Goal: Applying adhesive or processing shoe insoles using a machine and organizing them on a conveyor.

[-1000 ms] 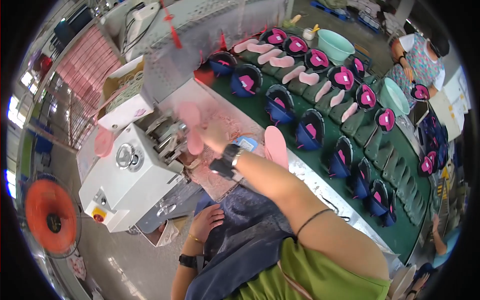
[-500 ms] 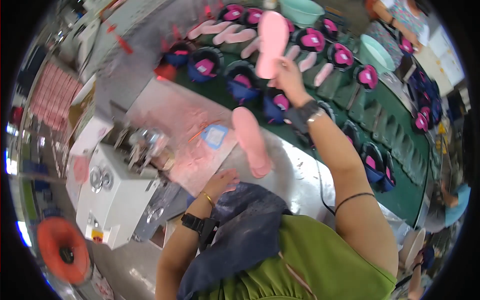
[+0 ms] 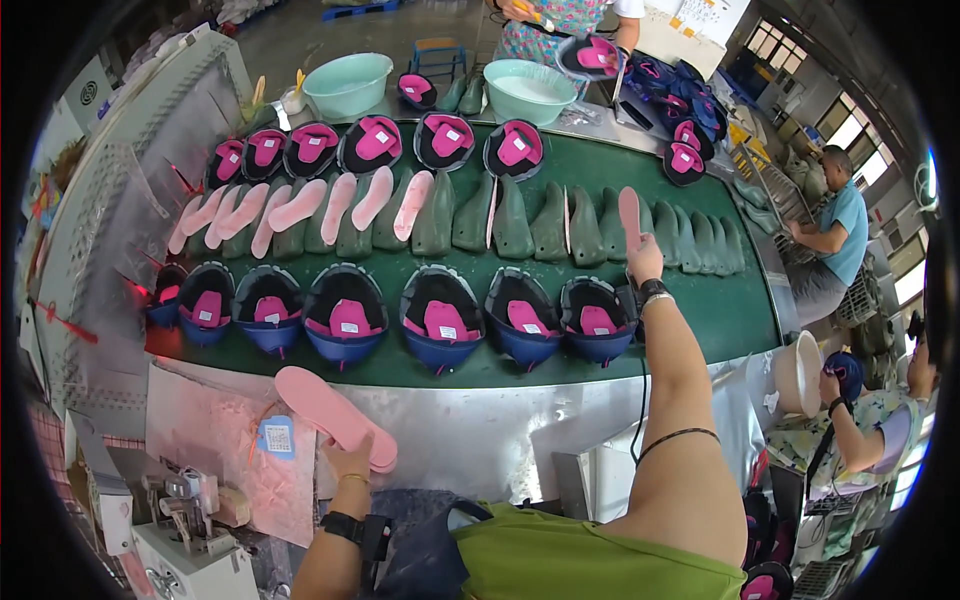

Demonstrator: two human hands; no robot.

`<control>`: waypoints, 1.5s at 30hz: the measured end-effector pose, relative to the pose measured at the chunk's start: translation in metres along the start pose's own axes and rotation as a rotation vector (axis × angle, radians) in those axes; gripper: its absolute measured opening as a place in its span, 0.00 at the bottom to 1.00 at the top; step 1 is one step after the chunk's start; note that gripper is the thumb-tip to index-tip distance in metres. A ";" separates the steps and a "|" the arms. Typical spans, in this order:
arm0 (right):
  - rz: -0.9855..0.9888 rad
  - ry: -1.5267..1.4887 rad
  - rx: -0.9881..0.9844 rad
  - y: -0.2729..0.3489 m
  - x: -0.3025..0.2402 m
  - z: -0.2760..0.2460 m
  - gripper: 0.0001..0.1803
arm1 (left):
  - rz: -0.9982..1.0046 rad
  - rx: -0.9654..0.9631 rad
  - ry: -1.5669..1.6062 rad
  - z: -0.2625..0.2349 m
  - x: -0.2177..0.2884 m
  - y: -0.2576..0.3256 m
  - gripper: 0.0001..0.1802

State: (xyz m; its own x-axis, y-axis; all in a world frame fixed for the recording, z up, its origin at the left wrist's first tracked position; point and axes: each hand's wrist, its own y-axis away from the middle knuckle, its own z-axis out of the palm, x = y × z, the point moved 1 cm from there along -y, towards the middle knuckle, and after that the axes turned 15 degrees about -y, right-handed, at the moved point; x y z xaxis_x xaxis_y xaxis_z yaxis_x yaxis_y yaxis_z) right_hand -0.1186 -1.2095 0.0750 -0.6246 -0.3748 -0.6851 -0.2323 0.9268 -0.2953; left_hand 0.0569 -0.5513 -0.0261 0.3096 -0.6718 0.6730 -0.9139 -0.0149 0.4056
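My right hand (image 3: 646, 262) reaches over the green belt, its fingers closed on the lower end of a pink insole (image 3: 629, 212), which stands upright among the dark green shoe lasts (image 3: 548, 225). Whether it touches a last I cannot tell. My left hand (image 3: 350, 458) grips a second pink insole (image 3: 330, 408) near its closer end, at the front edge of the metal table. That insole lies slanted beside a blue tag (image 3: 277, 436). More pink insoles (image 3: 340, 205) rest on the lasts at left, and a few are seen edge-on between lasts.
Blue shoe uppers (image 3: 345, 318) with pink linings line the belt's (image 3: 700, 335) near side; others (image 3: 370, 145) stand at the far side. Two pale green basins (image 3: 348, 85) sit beyond. A white machine (image 3: 185, 565) stands at lower left. Co-workers are across and at right.
My view has swung to take in more of the belt. My right hand has carried its insole out over the lasts. My left hand has taken hold of the insole on the table.
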 end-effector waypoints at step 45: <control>-0.314 0.205 -2.341 0.573 -0.374 0.050 0.27 | -0.080 -0.287 1.380 -0.205 -0.088 0.157 0.27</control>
State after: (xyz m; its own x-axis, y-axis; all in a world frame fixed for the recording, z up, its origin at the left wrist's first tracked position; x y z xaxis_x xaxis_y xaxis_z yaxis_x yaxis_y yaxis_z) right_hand 0.0195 -0.5395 0.1287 -0.4195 -0.5841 -0.6949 -0.3302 -0.6149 0.7162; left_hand -0.0604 -0.3432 0.1052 0.5141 0.5810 0.6310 -0.8495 0.2433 0.4682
